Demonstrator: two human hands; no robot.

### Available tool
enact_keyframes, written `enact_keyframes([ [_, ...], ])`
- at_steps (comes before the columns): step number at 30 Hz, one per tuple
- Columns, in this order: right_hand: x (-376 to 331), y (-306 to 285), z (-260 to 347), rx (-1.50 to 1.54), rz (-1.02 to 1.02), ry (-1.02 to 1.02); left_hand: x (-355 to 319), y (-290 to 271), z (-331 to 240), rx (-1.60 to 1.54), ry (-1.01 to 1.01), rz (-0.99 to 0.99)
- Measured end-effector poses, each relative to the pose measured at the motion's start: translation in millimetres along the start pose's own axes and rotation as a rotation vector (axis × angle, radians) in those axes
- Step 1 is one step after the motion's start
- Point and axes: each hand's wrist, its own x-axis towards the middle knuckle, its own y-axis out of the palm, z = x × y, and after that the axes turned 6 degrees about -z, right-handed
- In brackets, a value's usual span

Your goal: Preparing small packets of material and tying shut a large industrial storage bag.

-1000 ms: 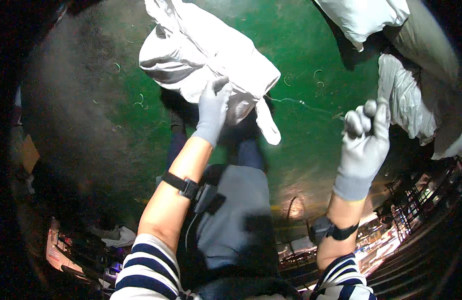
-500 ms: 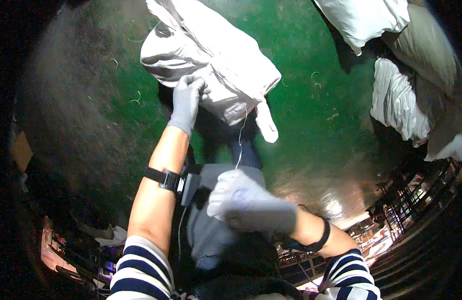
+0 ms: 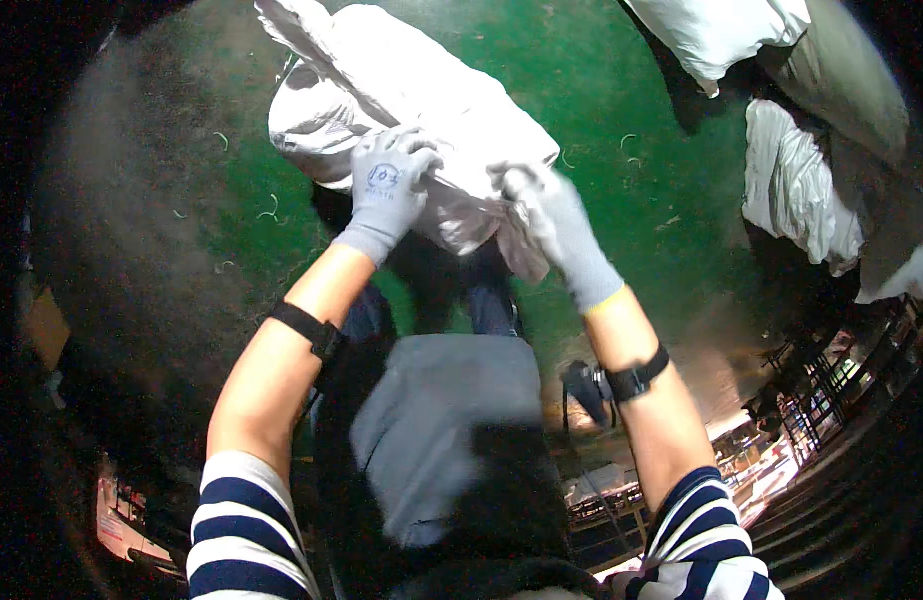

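Observation:
A large stuffed white sack (image 3: pixel 452 90) lies on the green floor in front of me, with a folded seam running slantwise across its near side. My left hand (image 3: pixel 392 178), in a grey glove with a blue print on its back, has its fingers bent over that seam and grips the cloth. To its right, my right hand (image 3: pixel 538 205), gloved in grey too, is closed on the sack's fabric near the right corner; motion blurs it a little. A loose flap of the sack hangs below that hand. The fingertips of both hands are partly hidden.
More filled white sacks (image 3: pixel 727 35) lie at the far right, next to a crumpled white sack (image 3: pixel 794 190) and a greyish one (image 3: pixel 852 85). Bits of pale thread (image 3: pixel 270 208) are scattered on the green floor (image 3: pixel 622 230). Metal racks (image 3: pixel 812 390) stand at the lower right.
My right hand has moved forward from near my lap, where a white thread ran from it to the sack, onto the sack's right corner. My left hand has shifted slightly right along the seam.

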Motion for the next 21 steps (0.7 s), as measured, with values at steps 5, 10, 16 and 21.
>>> enact_keyframes([
  [5, 59, 13, -42, -0.718, 0.003, -0.540, 6, -11, -17, -0.044, -0.046, -0.088],
  [10, 58, 8, 16, -0.847, -0.024, -0.507, 5, -16, -4, -0.130, -0.024, -0.070],
  [16, 21, 36, 94, -1.138, 0.142, -0.554, 5, -53, 4, -0.056, -0.239, -0.109],
  [21, 36, -23, 102, -0.944, 0.172, -0.108, -16, -76, 26, -0.301, -0.534, 0.237],
])
